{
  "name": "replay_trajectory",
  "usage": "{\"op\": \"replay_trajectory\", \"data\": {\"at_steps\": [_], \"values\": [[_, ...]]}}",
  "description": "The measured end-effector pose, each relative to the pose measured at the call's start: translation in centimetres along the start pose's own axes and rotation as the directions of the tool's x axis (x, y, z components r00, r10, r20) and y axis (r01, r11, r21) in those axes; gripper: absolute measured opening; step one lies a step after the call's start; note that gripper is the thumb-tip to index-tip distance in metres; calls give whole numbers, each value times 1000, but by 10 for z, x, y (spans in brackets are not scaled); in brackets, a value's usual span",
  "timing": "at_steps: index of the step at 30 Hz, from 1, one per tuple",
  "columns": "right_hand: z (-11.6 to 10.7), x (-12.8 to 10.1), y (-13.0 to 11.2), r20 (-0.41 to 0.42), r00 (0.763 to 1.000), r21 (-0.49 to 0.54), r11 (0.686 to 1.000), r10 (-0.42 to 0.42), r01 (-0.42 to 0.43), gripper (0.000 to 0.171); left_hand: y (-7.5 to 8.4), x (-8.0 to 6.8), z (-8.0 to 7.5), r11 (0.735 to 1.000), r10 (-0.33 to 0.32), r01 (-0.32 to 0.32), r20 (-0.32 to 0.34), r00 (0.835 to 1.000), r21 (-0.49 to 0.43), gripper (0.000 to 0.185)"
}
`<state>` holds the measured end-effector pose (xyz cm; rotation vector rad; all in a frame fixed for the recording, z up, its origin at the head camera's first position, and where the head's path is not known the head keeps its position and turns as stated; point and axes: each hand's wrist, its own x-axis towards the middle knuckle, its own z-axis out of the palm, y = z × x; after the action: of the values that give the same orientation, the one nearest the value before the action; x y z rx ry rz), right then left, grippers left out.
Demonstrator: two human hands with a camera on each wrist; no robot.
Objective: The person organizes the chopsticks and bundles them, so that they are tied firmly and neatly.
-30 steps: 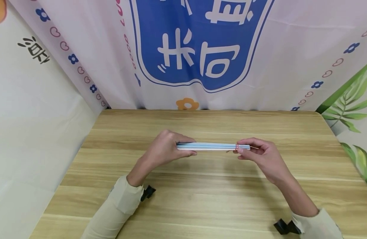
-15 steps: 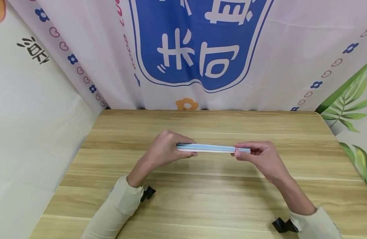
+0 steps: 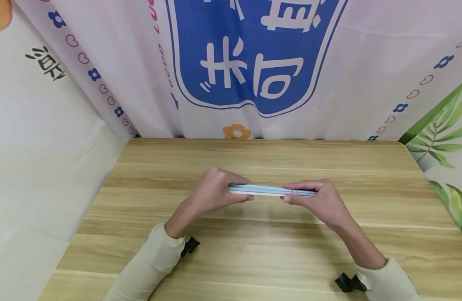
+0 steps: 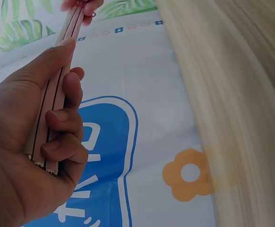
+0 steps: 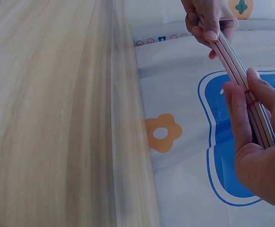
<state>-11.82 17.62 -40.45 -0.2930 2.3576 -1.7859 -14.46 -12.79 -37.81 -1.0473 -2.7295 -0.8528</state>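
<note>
A bundle of thin light-blue and white sticks [image 3: 268, 190] is held level above the wooden table [image 3: 253, 255]. My left hand [image 3: 212, 190] grips its left end, fingers curled round the sticks [image 4: 57, 90]. My right hand [image 3: 313, 196] grips the right end, thumb and fingers pinching the bundle [image 5: 234, 56]. A red rubber band [image 3: 295, 192] circles the sticks by the right thumb, and the right wrist view shows the same band [image 5: 252, 101] under that thumb. The left hand [image 5: 208, 19] shows at the far end there.
A printed cloth backdrop with a blue emblem [image 3: 253, 62] hangs behind the table and along both sides. Black wrist mounts [image 3: 189, 246] [image 3: 345, 283] sit at the sleeves. Bare wood lies around the hands.
My right hand has slid left along the bundle, closing over the banded end; the loose loop of band seen sticking out to the right is gone. The left hand keeps its grip.
</note>
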Motion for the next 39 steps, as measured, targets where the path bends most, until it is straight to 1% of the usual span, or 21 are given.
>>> {"op": "replay_trajectory", "data": {"at_steps": [3,6,10,15,19,22,25,34,39], "values": [[-3,0,-1,20,1000,-5,1000,-6,6,39,0,0,-2,1000,-12,12,7,1000,-1,31],[-10,-2,-3,51,998,19,1000,-24,23,41,-1,-1,-5,1000,-14,14,0,1000,10,31],[-18,-5,-3,75,994,79,995,-74,68,32,-4,-2,-7,1000,-6,7,-27,1000,30,30],[-22,-5,0,68,990,128,985,-124,115,20,-5,-1,-6,1000,-10,10,-30,1000,7,27],[-19,-3,3,46,990,142,982,-131,124,19,-5,-1,-5,1000,-13,12,-24,1000,-13,24],[-17,-3,5,34,992,144,983,-121,115,20,-5,-1,-4,1000,-13,13,-19,1000,-13,24],[-16,-2,6,22,994,130,986,-105,101,22,-5,0,-3,1000,-13,13,-16,1000,-1,24],[-15,-4,5,-27,997,7,997,-77,78,26,-3,1,0,1000,-5,5,-26,1000,15,22],[-6,-5,6,13,999,-57,998,-30,31,27,2,0,5,999,28,-28,-17,999,35,21]]}}
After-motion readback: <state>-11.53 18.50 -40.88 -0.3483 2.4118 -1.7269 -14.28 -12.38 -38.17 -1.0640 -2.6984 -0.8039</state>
